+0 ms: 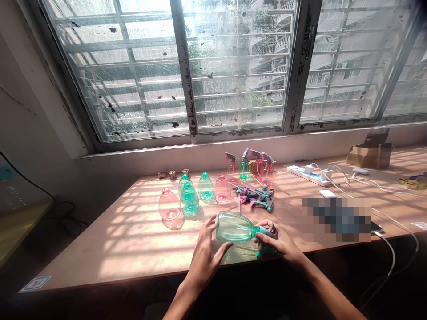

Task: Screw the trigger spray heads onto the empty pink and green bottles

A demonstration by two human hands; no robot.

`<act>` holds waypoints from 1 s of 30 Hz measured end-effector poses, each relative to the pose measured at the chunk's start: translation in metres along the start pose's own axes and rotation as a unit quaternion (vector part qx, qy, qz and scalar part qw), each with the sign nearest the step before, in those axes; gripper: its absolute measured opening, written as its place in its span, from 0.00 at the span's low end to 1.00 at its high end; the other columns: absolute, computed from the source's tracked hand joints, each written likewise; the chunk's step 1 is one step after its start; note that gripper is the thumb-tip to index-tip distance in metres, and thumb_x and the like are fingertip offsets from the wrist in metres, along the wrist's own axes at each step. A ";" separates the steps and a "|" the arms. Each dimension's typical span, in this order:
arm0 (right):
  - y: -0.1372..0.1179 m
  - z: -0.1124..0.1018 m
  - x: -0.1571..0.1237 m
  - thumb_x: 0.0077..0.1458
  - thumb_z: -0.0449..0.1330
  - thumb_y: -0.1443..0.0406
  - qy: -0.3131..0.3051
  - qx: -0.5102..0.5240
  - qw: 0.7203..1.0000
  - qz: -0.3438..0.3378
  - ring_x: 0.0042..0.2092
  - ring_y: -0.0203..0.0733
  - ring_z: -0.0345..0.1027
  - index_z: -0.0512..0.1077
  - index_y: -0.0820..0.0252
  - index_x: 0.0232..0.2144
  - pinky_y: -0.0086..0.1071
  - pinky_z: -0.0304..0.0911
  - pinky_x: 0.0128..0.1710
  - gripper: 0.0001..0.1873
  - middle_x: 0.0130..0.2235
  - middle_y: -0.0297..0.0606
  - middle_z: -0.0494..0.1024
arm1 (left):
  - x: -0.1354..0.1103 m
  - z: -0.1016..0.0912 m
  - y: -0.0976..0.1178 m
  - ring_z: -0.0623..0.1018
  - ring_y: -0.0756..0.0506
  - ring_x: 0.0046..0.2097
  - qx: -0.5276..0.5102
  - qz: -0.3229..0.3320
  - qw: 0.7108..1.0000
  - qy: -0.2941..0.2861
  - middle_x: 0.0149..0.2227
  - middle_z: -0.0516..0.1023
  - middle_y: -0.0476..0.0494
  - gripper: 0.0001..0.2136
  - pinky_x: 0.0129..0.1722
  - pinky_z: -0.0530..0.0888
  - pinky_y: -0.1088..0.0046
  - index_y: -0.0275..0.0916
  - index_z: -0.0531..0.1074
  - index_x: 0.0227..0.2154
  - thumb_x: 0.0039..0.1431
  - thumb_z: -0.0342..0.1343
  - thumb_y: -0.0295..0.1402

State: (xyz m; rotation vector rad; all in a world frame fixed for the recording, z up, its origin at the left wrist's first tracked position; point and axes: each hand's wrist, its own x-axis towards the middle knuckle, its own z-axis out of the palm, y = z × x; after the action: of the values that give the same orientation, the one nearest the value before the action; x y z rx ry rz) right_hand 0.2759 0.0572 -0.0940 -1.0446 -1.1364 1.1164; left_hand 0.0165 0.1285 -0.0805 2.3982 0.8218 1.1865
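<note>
A clear green spray bottle (235, 227) lies on its side just above the table's front edge, held between both hands. My left hand (206, 253) cups its wide base, thumb under it and fingers curved round the far side. My right hand (276, 242) is closed round the teal and grey spray head (267, 235) at the bottle's neck. Behind stand several open bottles without heads, green ones (190, 198) and pink ones (169, 208). Loose spray heads (255, 198) lie in a small heap to their right.
Several finished spray bottles (248, 168) stand at the back near the window sill. A white power strip (308, 174) with plugs and trailing cables lies to the right, and a cardboard box (370, 153) stands at the far right. The wooden table (110, 240) runs under a barred window.
</note>
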 end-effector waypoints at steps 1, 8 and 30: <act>0.000 0.000 0.000 0.50 0.73 0.49 -0.001 -0.003 1.000 0.001 0.29 0.46 0.76 0.71 0.57 0.39 0.40 0.75 0.32 0.25 0.31 0.38 0.81 | 0.000 0.001 -0.001 0.64 0.33 0.69 0.000 0.000 1.000 0.001 0.67 0.62 0.34 0.21 0.65 0.67 0.44 0.46 0.63 0.60 0.67 0.59 0.36; -0.001 0.003 -0.001 0.50 0.74 0.50 0.004 0.029 0.999 0.015 0.29 0.44 0.74 0.71 0.59 0.38 0.39 0.72 0.33 0.24 0.31 0.38 0.81 | -0.001 0.005 -0.003 0.61 0.35 0.71 0.023 0.018 1.000 0.009 0.68 0.61 0.36 0.29 0.67 0.64 0.47 0.50 0.53 0.67 0.68 0.56 0.29; 0.001 -0.004 0.000 0.55 0.71 0.52 -0.025 0.051 0.998 0.025 0.28 0.40 0.74 0.70 0.59 0.37 0.35 0.69 0.32 0.20 0.31 0.36 0.81 | -0.004 0.005 -0.003 0.65 0.35 0.69 0.066 0.036 0.997 -0.009 0.67 0.64 0.35 0.31 0.66 0.68 0.49 0.48 0.51 0.68 0.67 0.58 0.34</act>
State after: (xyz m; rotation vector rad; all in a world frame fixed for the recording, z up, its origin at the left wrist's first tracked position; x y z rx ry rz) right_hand 0.2797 0.0569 -0.0960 -0.9754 -1.0854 1.2341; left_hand 0.0179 0.1276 -0.0877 2.5606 0.8390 1.1697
